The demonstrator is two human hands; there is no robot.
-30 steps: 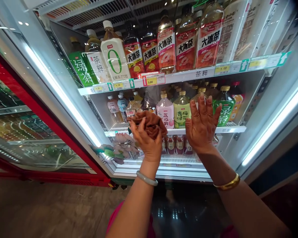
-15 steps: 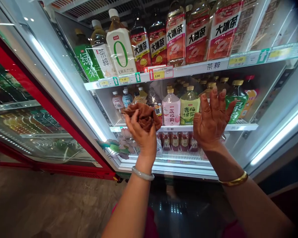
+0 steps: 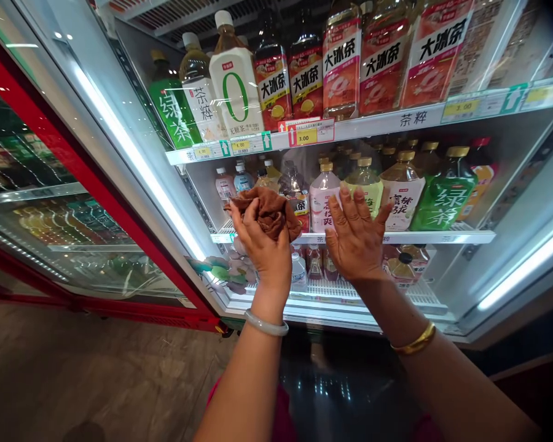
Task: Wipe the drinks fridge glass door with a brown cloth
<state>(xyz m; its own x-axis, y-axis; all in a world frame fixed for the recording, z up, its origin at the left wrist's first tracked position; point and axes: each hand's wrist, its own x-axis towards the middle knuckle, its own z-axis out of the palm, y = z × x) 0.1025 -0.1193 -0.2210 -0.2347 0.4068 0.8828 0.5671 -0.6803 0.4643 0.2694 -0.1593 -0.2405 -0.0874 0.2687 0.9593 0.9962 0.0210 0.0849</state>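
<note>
A crumpled brown cloth (image 3: 276, 215) is bunched in my left hand (image 3: 270, 258), whose fingers curl around it. It covers part of the small bottles on the middle shelf of the drinks fridge. My right hand (image 3: 356, 242) is raised with its fingers spread and nothing in it. It overlaps a pink-labelled bottle (image 3: 321, 187) and a yellow-green bottle (image 3: 373, 184); whether it touches anything there I cannot tell. Right of that hand stand a pale bottle with a gold cap (image 3: 400, 190) and a green tea bottle (image 3: 449, 193).
Large tea bottles (image 3: 235, 86) line the upper shelf, with price tags on the shelf edge (image 3: 364, 127). Smaller bottles (image 3: 316, 263) stand on the lower rack. A red frame (image 3: 120, 196) and another drinks fridge are at the left. Bright light strips (image 3: 133, 166) run up the sides.
My right hand has moved left, from in front of the pale bottle to the pink and yellow-green ones. The left hand keeps the cloth at nearly the same place. The view has shifted slightly.
</note>
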